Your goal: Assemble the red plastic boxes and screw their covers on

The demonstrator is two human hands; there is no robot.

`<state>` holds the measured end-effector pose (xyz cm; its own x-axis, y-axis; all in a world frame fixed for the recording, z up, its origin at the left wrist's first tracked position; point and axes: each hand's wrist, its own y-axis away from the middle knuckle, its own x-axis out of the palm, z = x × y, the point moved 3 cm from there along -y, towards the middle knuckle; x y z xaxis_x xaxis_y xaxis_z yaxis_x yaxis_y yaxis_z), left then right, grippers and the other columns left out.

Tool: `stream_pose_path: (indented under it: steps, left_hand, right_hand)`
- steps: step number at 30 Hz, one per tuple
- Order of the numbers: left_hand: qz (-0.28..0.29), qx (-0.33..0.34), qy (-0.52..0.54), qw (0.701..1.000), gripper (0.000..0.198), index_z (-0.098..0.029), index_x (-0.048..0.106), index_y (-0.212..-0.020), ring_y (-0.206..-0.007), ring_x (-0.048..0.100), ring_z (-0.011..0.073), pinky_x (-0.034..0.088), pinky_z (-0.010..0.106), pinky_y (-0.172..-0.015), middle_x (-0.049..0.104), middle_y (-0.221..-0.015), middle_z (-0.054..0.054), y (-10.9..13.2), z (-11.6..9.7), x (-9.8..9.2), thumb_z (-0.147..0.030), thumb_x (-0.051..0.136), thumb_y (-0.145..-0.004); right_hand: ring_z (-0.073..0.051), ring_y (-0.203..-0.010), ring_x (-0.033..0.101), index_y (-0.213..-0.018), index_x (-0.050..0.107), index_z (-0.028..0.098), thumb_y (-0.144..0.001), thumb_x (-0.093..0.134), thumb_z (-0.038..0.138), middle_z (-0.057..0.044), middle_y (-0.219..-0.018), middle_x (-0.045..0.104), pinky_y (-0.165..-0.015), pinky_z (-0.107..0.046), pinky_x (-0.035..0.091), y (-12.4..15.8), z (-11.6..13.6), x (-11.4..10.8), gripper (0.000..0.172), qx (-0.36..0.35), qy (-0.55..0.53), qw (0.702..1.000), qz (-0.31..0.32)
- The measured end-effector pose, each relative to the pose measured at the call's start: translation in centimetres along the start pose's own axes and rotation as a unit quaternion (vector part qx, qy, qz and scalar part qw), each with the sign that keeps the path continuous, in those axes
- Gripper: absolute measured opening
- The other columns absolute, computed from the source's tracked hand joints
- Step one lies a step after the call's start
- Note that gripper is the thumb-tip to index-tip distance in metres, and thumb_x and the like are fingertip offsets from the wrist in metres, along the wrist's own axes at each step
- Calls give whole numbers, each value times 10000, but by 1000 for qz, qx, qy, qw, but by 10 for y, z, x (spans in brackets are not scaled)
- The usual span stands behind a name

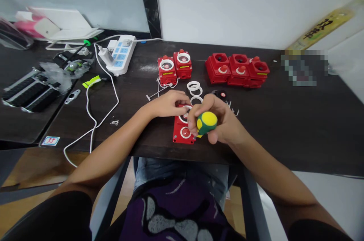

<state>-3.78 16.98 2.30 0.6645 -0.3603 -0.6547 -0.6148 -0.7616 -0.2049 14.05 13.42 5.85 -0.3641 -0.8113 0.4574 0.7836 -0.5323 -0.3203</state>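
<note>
Both forearms reach forward from the person's lap, over a purple patterned top, and angle inward to meet at the table's near edge. The left hand lies palm down, its fingers pressed together and pointing right across the upper end of a red enclosure. Whether those fingers pinch anything beneath them cannot be told. The right hand is curled, with its fingers wrapped around a green-and-yellow ball and gripping it just over the enclosure's right edge.

The enclosure lies flat on the dark table, directly in front of the person, with its long axis pointing away from them. A white ring circles a red button on its near end. Just beyond the hands lie 3 loose white rings, with a small black round part to their right. Farther back stand 2 red boxes on the left and a block of 3 red boxes on the right. Behind and left of them sits a white power strip, with its white cable looping toward the near edge.
</note>
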Motion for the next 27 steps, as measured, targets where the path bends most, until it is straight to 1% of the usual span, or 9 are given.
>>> stream_pose_path:
  steps: [2, 5, 9, 13, 15, 19, 22, 24, 27]
  left_hand:
    - [1, -1, -1, 1000, 141, -159, 734, -909, -715, 545, 136, 434, 265, -684, 601, -814, 12, 0, 0, 0, -246, 624, -895]
    - [8, -3, -3, 1000, 175, -161, 750, -982, -754, 578, 149, 452, 278, -712, 653, -869, 32, 0, 1, 1, -254, 624, -904]
    - [-7, -2, 2, 1000, 153, -159, 698, -812, -698, 545, 138, 431, 278, -681, 613, -797, 13, 0, 0, 1, -260, 626, -901]
    - [-7, -2, 10, 1000, 137, -164, 653, -744, -677, 523, 121, 410, 264, -662, 565, -768, -10, 0, -1, 1, -219, 639, -869]
    - [-6, -4, 11, 1000, 118, -164, 666, -769, -686, 525, 120, 411, 259, -663, 559, -773, -13, 0, -1, 1, -230, 648, -865]
    - [-10, -2, 2, 1000, 177, -160, 709, -874, -720, 543, 136, 423, 266, -671, 602, -815, 9, 0, 2, 1, -322, 644, -902]
    - [-6, -8, 4, 1000, 203, -164, 732, -957, -732, 557, 142, 440, 270, -680, 635, -856, 26, 0, 3, 1, -334, 630, -910]
    - [-4, -8, 2, 1000, 176, -166, 723, -912, -720, 548, 140, 440, 271, -677, 625, -841, 22, 0, 2, 0, -316, 633, -892]
    - [-4, -3, 5, 1000, 142, -166, 657, -773, -698, 532, 132, 423, 267, -662, 591, -800, 9, -1, 1, 0, -277, 639, -859]
  right_hand:
    - [-142, -827, 688, -1084, 715, 185, -770, 926, 380, -55, -1000, 751, -747, -289, 561, 0, 1, 1, 427, 13, 8, 999, 38]
    - [-165, -840, 690, -1170, 737, 146, -885, 812, 471, -69, -940, 725, -772, -316, 556, 0, 3, 5, 439, 42, 21, 996, 78]
    - [-142, -751, 669, -1289, 623, 185, -969, 717, 431, -41, -914, 712, -708, -296, 551, -1, 4, 7, 415, 26, -2, 999, 25]
    - [-118, -700, 627, -1138, 577, 235, -799, 905, 378, 2, -870, 717, -666, -256, 518, -1, -3, 2, 493, 22, -5, 1000, -5]
    - [-123, -731, 647, -1102, 592, 238, -777, 925, 330, -2, -927, 719, -673, -262, 526, 0, -3, -2, 475, 15, 9, 1000, -5]
    - [-159, -847, 668, -1111, 699, 176, -864, 832, 459, -74, -1059, 693, -733, -306, 552, 0, 1, -2, 398, 17, 60, 997, 41]
    - [-171, -848, 654, -1137, 711, 139, -957, 708, 505, -76, -952, 677, -753, -317, 534, 1, 2, 2, 408, 37, 60, 995, 74]
    - [-149, -774, 619, -1158, 680, 147, -1009, 632, 489, -46, -873, 649, -712, -299, 504, 1, 1, 3, 376, 33, 32, 997, 58]
    - [-115, -693, 541, -1164, 613, 196, -959, 716, 477, 2, -832, 617, -652, -260, 453, 0, -3, 1, 363, 11, 7, 1000, 17]
